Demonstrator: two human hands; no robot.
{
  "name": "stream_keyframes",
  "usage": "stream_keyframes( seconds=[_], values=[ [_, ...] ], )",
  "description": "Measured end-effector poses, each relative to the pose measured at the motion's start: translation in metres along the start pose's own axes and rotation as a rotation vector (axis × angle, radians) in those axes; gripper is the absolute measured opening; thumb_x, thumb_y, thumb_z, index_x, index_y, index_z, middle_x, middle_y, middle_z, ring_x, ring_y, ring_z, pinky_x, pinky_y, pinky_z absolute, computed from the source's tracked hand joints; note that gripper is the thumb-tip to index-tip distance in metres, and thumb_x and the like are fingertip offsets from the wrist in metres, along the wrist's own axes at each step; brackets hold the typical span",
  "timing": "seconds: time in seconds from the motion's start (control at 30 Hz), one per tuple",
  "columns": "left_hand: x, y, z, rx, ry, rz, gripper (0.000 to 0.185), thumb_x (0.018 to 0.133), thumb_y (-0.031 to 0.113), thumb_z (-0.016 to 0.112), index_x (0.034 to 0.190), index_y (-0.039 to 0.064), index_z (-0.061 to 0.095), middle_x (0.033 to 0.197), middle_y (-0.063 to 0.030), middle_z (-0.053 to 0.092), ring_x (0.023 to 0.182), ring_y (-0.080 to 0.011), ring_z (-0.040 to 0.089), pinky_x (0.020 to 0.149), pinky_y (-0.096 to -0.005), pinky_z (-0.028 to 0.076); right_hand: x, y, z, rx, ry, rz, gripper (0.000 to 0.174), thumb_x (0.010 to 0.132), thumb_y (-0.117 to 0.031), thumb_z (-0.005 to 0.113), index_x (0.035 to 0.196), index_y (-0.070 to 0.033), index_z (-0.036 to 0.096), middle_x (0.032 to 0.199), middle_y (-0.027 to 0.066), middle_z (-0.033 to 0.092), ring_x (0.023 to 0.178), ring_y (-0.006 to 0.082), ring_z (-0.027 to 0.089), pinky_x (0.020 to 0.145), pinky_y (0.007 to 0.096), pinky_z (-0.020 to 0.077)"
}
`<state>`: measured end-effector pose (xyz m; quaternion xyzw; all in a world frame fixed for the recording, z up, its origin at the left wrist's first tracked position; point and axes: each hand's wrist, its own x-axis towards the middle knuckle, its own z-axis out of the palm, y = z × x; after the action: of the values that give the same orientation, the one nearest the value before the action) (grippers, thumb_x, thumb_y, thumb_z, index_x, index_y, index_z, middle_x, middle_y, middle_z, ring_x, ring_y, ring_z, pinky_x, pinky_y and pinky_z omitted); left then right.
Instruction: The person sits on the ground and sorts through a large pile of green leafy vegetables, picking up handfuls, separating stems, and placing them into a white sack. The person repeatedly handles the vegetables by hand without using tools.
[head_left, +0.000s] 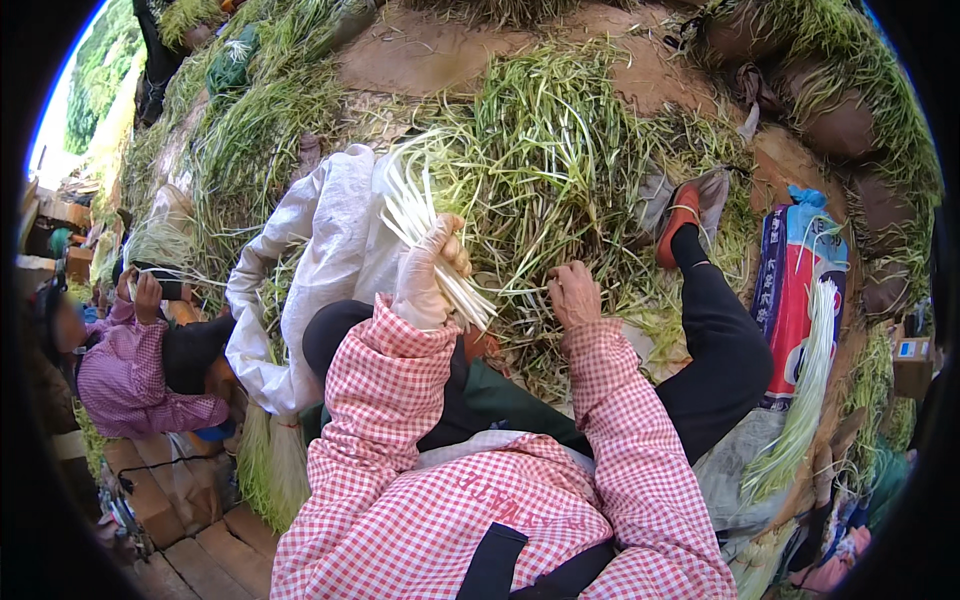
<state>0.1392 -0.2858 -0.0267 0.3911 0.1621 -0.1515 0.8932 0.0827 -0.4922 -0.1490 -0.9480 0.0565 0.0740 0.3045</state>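
Note:
My left hand (426, 274), in a thin pale glove, is closed around a bunch of white plant stalks (411, 206). Their trimmed-looking ends stick out below the fist, toward my right hand. My bare right hand (576, 294) is low over a heap of long green stalks (555, 142), its fingers bent downward. A thin pale stalk reaches its fingertips, but whether they grip it is hidden. The heap spreads across the ground between my legs. A white woven plastic sheet (330, 225) covers my left knee and the ground beside it.
To the right, a bundle of long pale stalks (806, 375) rests on a red and blue printed sack (799, 300). Tied bundles (277, 457) stand at lower left. A co-worker (142, 352) sits at left, handling stalks. More green stalks (255, 142) are piled at upper left.

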Motion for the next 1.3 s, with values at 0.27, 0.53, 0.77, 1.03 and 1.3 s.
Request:
stream_keyframes(
  seconds=[0.27,0.53,0.77,1.03,1.3],
  values=[
    [-0.006,0.009,-0.006,0.006,-0.019,-0.002,0.018,0.089,0.02,0.059,0.096,0.003,0.058,0.055,0.0032,0.043,0.042,-0.0071,0.037,0.038,-0.0208,0.029,0.001,-0.003,0.03,0.424,0.015,-0.05,0.018,0.084,-0.018,0.06,0.089,-0.001,0.06,0.066,0.0144,0.054,0.055,0.0276,0.053,0.054,0.0379,0.0425],
    [-0.043,-0.031,0.009,0.201,0.154,-0.113,0.021,0.078,0.011,0.07,0.096,0.005,0.06,0.069,-0.0011,0.059,0.041,-0.0031,0.041,0.036,-0.0178,0.03,-0.053,-0.074,-0.04,0.599,0.143,-0.226,0.017,0.082,-0.013,0.062,0.096,-0.002,0.062,0.075,0.0111,0.061,0.061,0.0218,0.06,0.054,0.0294,0.0456],
    [-0.069,-0.043,0.014,0.179,0.087,-0.133,0.018,0.081,0.01,0.067,0.096,0.001,0.062,0.074,-0.0055,0.064,0.04,-0.0043,0.044,0.035,-0.0173,0.032,-0.076,-0.083,-0.051,1.169,-0.204,0.041,0.035,0.089,-0.027,0.057,0.112,0.0,0.055,0.098,0.0082,0.061,0.092,0.0185,0.057,0.08,0.03,0.0431],
    [-0.088,-0.063,0.004,0.16,0.096,-0.146,0.015,0.083,0.014,0.065,0.092,0.005,0.057,0.058,-0.0002,0.053,0.037,-0.0061,0.041,0.033,-0.0193,0.03,-0.067,-0.075,-0.047,1.458,-0.177,0.153,0.02,0.089,-0.019,0.058,0.102,-0.003,0.058,0.088,-0.0021,0.058,0.079,0.0057,0.052,0.071,0.0206,0.0426],
    [-0.085,-0.073,0.006,0.159,0.113,-0.115,0.016,0.085,0.018,0.063,0.087,0.004,0.057,0.05,0.0002,0.048,0.035,-0.0062,0.036,0.033,-0.0194,0.029,-0.077,-0.069,-0.048,1.287,-0.041,0.154,0.013,0.088,-0.016,0.06,0.084,-0.004,0.06,0.073,-0.0029,0.057,0.064,0.0042,0.048,0.058,0.0192,0.0397]
  ],
)
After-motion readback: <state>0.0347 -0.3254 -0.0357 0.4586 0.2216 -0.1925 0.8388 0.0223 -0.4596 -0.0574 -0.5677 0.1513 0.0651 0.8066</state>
